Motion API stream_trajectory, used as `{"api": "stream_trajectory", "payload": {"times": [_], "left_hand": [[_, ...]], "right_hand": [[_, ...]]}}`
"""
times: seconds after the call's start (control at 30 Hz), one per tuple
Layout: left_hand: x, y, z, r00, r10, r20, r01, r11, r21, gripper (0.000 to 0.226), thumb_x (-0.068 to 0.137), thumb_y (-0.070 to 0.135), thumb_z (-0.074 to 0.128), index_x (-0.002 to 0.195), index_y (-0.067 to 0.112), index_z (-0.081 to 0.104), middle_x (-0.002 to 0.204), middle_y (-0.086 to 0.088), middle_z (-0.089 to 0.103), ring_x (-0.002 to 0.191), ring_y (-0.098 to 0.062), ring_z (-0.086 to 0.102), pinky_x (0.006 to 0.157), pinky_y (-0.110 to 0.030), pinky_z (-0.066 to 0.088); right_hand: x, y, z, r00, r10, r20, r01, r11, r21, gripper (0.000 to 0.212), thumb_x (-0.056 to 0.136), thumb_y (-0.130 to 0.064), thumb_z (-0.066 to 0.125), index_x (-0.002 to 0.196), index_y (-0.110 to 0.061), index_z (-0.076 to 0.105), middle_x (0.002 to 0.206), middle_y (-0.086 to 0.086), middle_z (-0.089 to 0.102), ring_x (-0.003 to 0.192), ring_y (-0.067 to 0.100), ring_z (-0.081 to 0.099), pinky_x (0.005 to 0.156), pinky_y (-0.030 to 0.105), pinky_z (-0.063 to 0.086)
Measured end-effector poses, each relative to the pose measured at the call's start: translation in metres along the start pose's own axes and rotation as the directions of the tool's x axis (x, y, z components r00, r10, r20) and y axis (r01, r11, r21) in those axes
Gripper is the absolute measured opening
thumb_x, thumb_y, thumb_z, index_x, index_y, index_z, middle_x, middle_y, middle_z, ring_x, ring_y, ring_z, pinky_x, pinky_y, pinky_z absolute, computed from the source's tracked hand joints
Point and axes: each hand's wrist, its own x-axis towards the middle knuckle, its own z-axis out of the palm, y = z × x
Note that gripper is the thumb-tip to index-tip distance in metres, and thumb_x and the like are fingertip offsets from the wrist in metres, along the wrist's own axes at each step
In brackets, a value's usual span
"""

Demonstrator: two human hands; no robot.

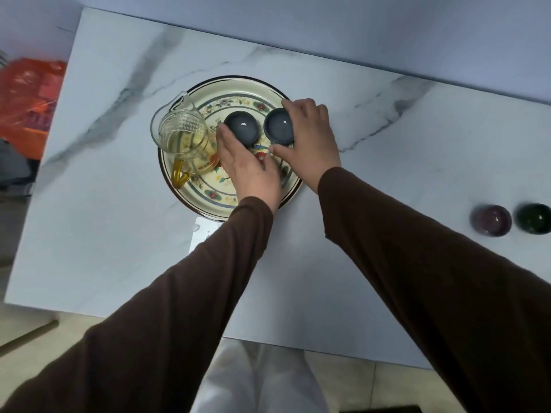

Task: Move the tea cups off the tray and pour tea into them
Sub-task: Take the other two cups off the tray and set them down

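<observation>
**Both hands down on the tray's two dark cups**

Far left, off the tabletop's edge: blurred orange-red plastic bag. Then white marble-look tabletop with grey veins, angled across the view.

On to the round floral tray, dark-rimmed, near the middle of the tabletop. On its left side, upright: glass pitcher, spout away from the camera, yellow handle toward it, pale yellow tea low inside. Under the tray's near edge, partly hidden by the sleeve: a small white card.

Just right of the pitcher, on the tray: left cup, dark and glossy, upside down by the look of its domed top. Left hand came in from below in a brown sleeve, fingers spread loose along the cup's left and near side, touching it; closed around it or only laid against it? Could not tell.

Beside it, close but apart: right cup, dark too, flat ringed face up, also on the tray. Right hand curled round it — fingers over the far and right side, thumb on the near side. Grasped, clearly. Whether lifted off the tray or resting on it, not clear.

Well to the right, near the tabletop's edge: purple cup, then green cup, side by side, just apart, off the tray.
</observation>
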Motion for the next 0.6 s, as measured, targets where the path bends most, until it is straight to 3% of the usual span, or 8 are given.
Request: {"api": "stream_trajectory", "payload": {"times": [0.1,0.23,0.47,0.6], "left_hand": [[0.002,0.004,0.005,0.998,-0.043,-0.042,0.042,0.999,-0.021,0.084,0.087,-0.001,0.052,0.155,0.004,0.005,0.163,-0.015,0.006,0.151,-0.024,0.006,0.117,-0.020,0.003],[0.006,0.013,0.013,0.987,-0.105,-0.124,0.101,0.994,-0.034,0.081,0.088,0.000,0.054,0.155,0.005,0.008,0.161,-0.016,0.012,0.149,-0.027,0.015,0.116,-0.021,0.009],[0.017,0.028,0.027,0.938,-0.234,-0.254,0.271,0.955,0.123,0.084,0.088,0.022,0.064,0.155,0.012,0.016,0.156,-0.010,0.023,0.142,-0.029,0.028,0.113,-0.041,0.027],[0.021,0.024,0.030,0.935,-0.228,-0.273,0.284,0.940,0.187,0.084,0.085,0.025,0.068,0.154,0.016,0.020,0.154,-0.009,0.026,0.138,-0.028,0.032,0.112,-0.045,0.028]], "right_hand": [[0.004,0.002,0.001,1.000,-0.014,0.005,0.014,1.000,-0.001,0.069,0.076,-0.036,0.078,0.135,-0.016,0.050,0.130,0.007,0.049,0.119,0.027,0.043,0.098,0.032,0.041],[0.003,0.003,-0.007,0.998,0.052,-0.033,-0.047,0.989,0.141,0.066,0.074,-0.036,0.078,0.131,-0.018,0.052,0.127,0.005,0.050,0.118,0.024,0.043,0.095,0.025,0.035],[-0.006,0.006,-0.025,0.989,0.131,-0.076,-0.102,0.948,0.301,0.067,0.073,-0.035,0.080,0.132,-0.017,0.053,0.127,0.004,0.050,0.119,0.022,0.043,0.096,0.023,0.035],[-0.008,0.008,-0.027,0.986,0.139,-0.087,-0.105,0.941,0.322,0.066,0.075,-0.036,0.080,0.132,-0.017,0.053,0.128,0.004,0.050,0.119,0.022,0.043,0.096,0.022,0.034]]}}
